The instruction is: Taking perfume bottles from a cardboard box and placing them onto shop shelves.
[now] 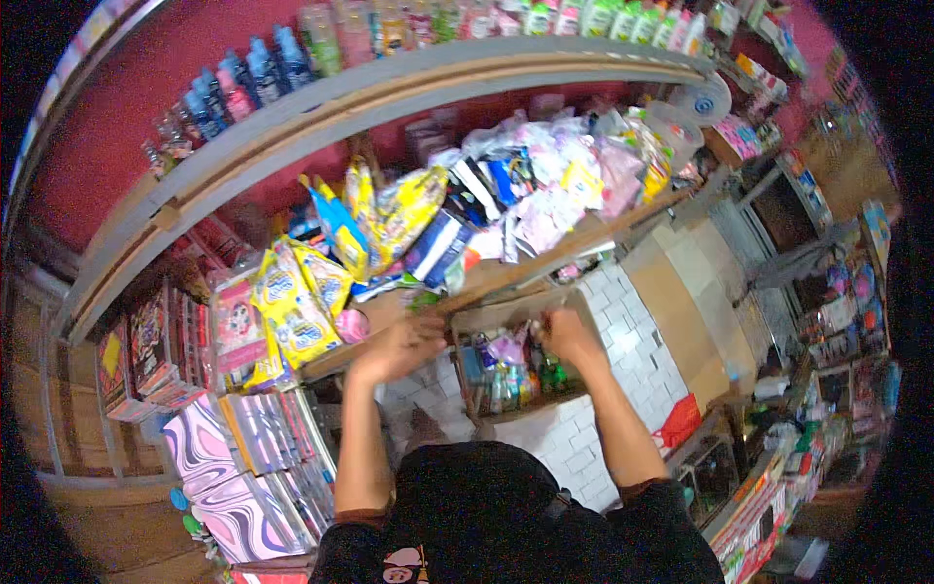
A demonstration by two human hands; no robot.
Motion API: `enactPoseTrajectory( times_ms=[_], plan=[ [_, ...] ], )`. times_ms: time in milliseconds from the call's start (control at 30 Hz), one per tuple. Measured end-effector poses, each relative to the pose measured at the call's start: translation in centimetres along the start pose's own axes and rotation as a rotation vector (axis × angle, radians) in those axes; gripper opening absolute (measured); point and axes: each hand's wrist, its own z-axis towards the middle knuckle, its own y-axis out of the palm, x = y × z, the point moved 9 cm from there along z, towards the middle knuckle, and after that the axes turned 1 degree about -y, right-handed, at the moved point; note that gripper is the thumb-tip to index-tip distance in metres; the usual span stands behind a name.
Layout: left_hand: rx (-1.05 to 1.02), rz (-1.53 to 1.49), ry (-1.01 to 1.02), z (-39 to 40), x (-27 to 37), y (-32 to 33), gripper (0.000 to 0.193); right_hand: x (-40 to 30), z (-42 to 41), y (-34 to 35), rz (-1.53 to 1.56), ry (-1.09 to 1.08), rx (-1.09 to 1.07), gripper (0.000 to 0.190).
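Below the shelf's wooden edge sits an open box [524,365] filled with small bottles [503,387] and a purplish plastic packet [507,347]. My right hand [565,336] is at the box's upper right, fingers bent and blurred; whether it grips the box or something in it is not clear. My left hand [405,343] hovers left of the box, close to the shelf edge, with its fingers blurred and nothing seen in them. Above, the shelf carries yellow packets [295,306], a dark blue packet [438,248], a round pink item [352,325] and heaped plastic packets [554,168].
An upper shelf [350,80] holds rows of bottles. Stacked notebooks [248,482] stand at lower left. Flattened cardboard [678,314] and a red bag [680,421] lie on the tiled floor [635,328]. Crowded goods [839,306] line the right side.
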Motion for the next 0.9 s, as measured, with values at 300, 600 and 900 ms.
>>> enactPoseTrajectory(
  times_ms=[300,600,900],
  plan=[
    [-0.049,0.197,-0.179,0.7,-18.2,19.7,0.045,13.3,-14.2,14.9,-0.112,0.104,-0.172,0.041],
    [0.015,0.314,-0.263,1.0,-19.5,23.9,0.047,12.9,-14.9,15.2,-0.287,0.050,-0.187,0.030],
    [0.249,0.428,-0.539,9.8,-23.5,24.5,0.034,20.5,-11.9,13.5,0.051,-0.063,-0.410,0.037]
  ],
)
